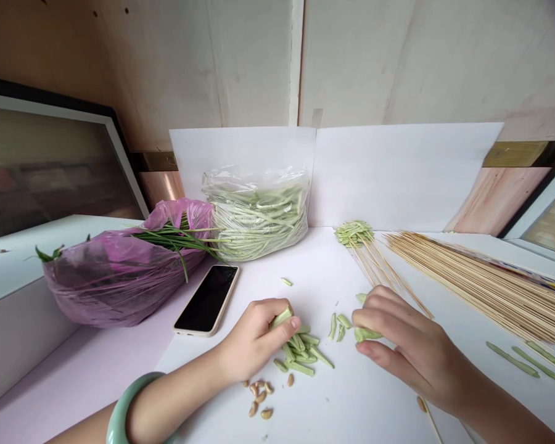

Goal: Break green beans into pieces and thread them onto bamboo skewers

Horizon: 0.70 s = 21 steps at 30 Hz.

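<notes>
My left hand (252, 338) pinches a short piece of pale green bean (281, 317) between thumb and fingers, just above a small heap of cut bean pieces (300, 353). My right hand (411, 348) holds another green bean piece (366, 334) in its fingertips, with several loose pieces (340, 324) lying to its left. Below the left hand lie several small tan bean ends (259, 394). Skewers with green pieces gathered at their tips (354, 234) rest beyond the right hand. Its palm side and the held bean's far end are partly hidden.
A clear bag of long green beans (256, 216) and a purple bag (115, 277) with green stalks (176, 240) stand at the back. A black-screened phone (207, 300) lies nearby. A wide bundle of wooden skewers (485, 283) and long beans (513, 359) lie right, on a white surface (351, 407).
</notes>
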Available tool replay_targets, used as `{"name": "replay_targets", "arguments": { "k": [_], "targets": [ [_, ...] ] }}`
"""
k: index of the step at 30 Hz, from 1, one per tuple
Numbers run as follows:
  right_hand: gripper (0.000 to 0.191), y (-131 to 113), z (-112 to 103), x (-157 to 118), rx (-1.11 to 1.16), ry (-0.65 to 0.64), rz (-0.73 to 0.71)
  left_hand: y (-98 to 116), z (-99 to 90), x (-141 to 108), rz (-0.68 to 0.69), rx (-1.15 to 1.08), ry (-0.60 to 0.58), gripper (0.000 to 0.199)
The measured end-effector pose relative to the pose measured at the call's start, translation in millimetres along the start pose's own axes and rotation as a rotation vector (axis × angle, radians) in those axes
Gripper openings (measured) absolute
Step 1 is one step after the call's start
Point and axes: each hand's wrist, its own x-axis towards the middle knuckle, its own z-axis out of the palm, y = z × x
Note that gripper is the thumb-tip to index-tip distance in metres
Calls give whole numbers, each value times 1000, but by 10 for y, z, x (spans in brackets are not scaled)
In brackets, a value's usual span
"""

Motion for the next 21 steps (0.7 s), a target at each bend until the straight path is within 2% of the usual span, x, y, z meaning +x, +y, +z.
{"name": "replay_targets", "arguments": {
  "k": [3,7,12,15,17,21],
  "targets": [
    [12,-53,29,10,28,-54,63,58,5,-24,83,514,-59,14],
    [41,-102,57,-5,86,-106,104,55,16,-42,62,781,-150,32],
    [63,-75,163,-38,65,-175,130,68,28,-44,80,813,-196,50],
    [70,-45,250,-75,48,-210,186,106,36,-57,113,792,-212,55],
    [66,-37,293,-90,55,-194,221,124,43,-66,132,779,-208,53],
    [43,-51,337,-75,74,-118,254,122,51,-67,135,767,-177,60]
  ]
}}
